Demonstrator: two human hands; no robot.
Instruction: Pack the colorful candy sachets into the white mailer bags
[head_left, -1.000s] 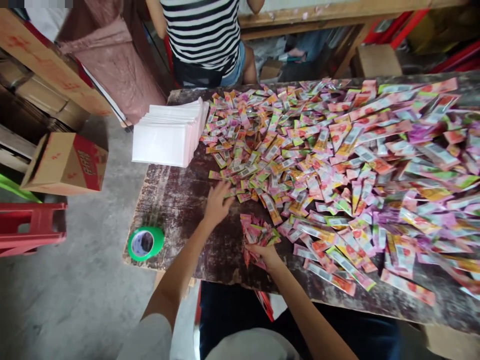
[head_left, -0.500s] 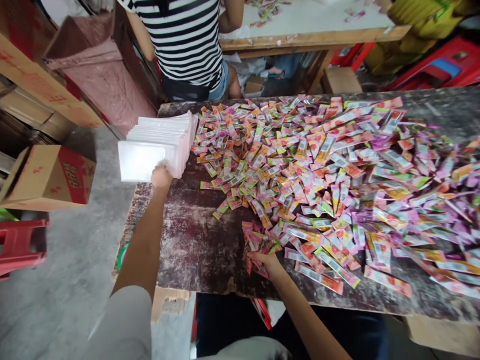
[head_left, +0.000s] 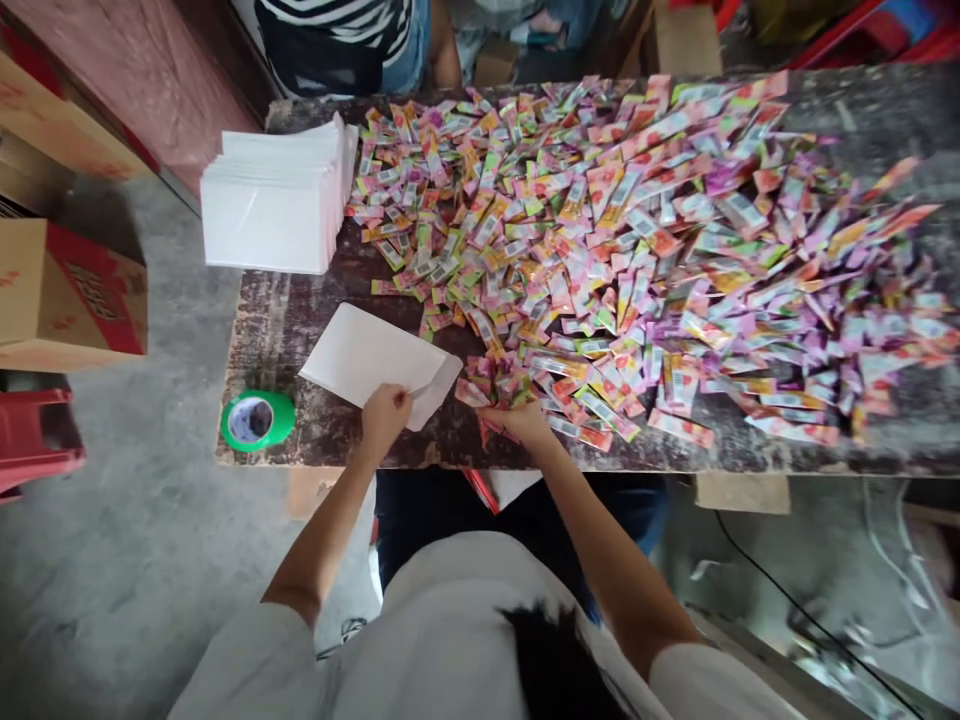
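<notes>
The left hand point(head_left: 384, 418) pinched a white envelope point(head_left: 375, 358) on the tabletop point(head_left: 330, 440); at its three o'clock, the right hand point(head_left: 517, 422) gripped a sachet bundle point(head_left: 491, 385).

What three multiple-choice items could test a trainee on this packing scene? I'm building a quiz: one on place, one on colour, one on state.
1. Where does the roll of tape lie?
A. on the near left corner of the table
B. on the stack of envelopes
C. on the floor

2. What colour is the roll of tape?
A. red
B. green
C. blue

3. What does the left hand hold?
A. nothing
B. a cardboard box
C. a single white envelope

Answers: 1 A, it sits by the table's near left edge. 2 B, its rim is bright green. 3 C, the fingers pinch the envelope's edge, while the right hand grips a bunch of sachets.
</notes>
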